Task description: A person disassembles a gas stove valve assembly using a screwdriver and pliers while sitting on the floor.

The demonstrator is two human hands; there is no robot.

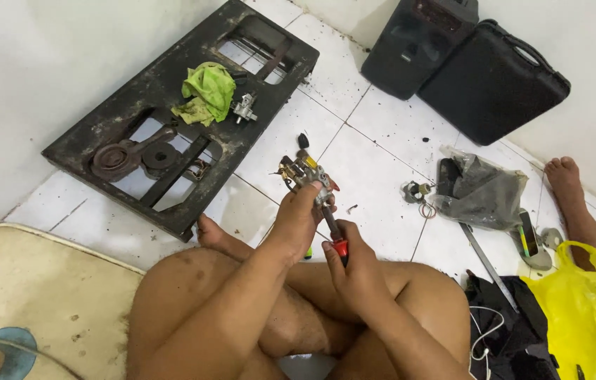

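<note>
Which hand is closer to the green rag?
Left. The left hand holds a small metal part up nearer the green rag, which lies on the black frame. The right hand grips the screwdriver lower down, farther from the rag.

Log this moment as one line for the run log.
left hand: holds metal part | right hand: grips screwdriver, tip at part | posture: seated on tile floor

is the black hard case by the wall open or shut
Shut: the black hard case leans against the wall with both halves together, handle on its upper edge.
</note>
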